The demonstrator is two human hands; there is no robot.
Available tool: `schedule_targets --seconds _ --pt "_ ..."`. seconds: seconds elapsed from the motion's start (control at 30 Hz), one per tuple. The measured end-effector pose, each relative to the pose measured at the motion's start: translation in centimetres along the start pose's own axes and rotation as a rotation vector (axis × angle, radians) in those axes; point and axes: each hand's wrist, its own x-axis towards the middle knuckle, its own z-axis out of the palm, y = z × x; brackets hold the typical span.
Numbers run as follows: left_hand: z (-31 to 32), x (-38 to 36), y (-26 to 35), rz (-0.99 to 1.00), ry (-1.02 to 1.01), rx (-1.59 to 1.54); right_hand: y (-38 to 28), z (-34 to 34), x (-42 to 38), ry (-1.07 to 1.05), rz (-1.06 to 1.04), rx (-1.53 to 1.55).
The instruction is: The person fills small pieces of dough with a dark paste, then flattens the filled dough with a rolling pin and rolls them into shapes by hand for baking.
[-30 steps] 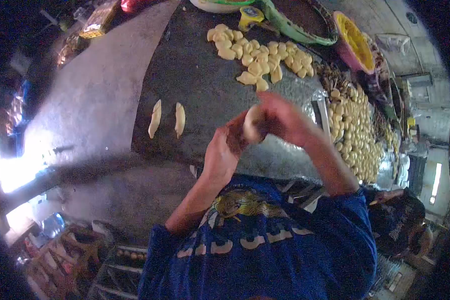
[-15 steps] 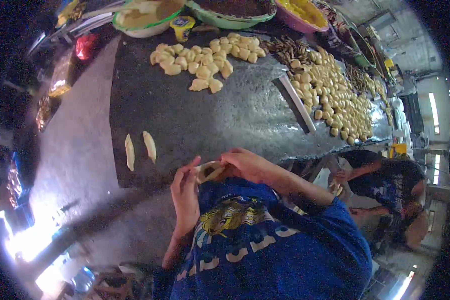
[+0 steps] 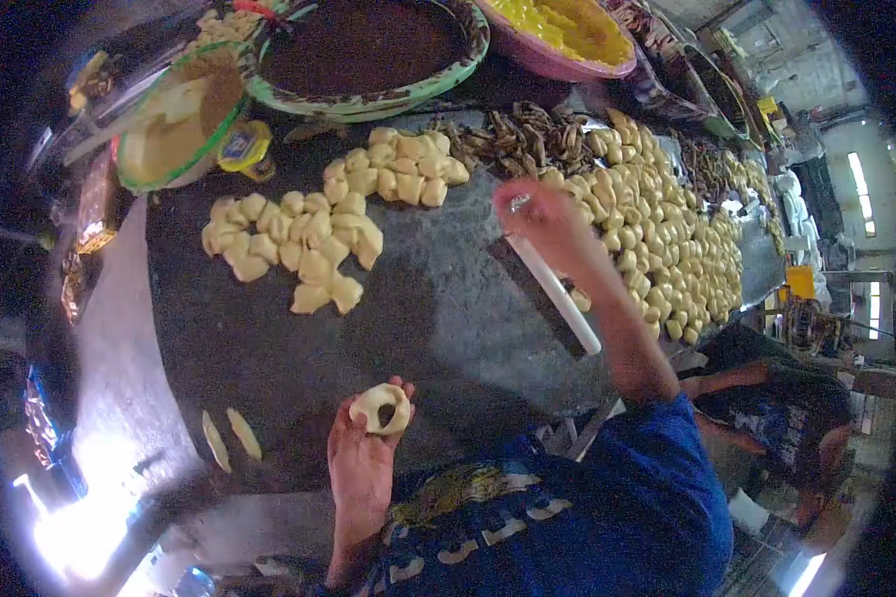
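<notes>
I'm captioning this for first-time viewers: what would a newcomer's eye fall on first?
Probably the broad mass of pale dough pieces spread over the right side of the dark tabletop. Next, perhaps, the wide green-rimmed basin of dark brown stuff at the top, left of a pink basin holding bright yellow. Nearer, low in the middle, the left hand holds a single dough piece with a dark centre.
</notes>
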Motion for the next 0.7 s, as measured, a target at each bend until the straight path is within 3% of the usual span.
schedule_targets --seconds 0.1,0.13,0.23,0.33,0.43,0.63,0.7 --pt "2.5 0.5 0.1 -0.009 0.029 0.118 6.2 -3.7 8.2 0.232 -0.057 -0.198" --pt "3.0 0.7 0.0 -0.028 0.056 0.145 7.7 -4.9 11.1 0.235 -0.02 -0.42" --pt "2.5 1.3 -0.9 -0.084 0.074 -0.058 12.3 -6.3 16.5 0.222 -0.144 -0.592" --pt "3.3 1.0 -0.8 -0.08 0.076 -0.106 13.9 -8.0 19.4 0.034 -0.121 -0.609" --pt "3.5 0.7 -0.7 -0.071 0.107 -0.119 14.4 -9.2 20.1 -0.272 -0.278 -0.515" --pt "3.6 0.1 -0.3 -0.077 0.14 -0.113 14.0 -9.6 20.2 -0.3 -0.226 -0.533" --pt "3.4 -0.1 0.0 -0.055 0.097 -0.055 14.1 -10.5 19.2 -0.094 -0.199 -0.495"
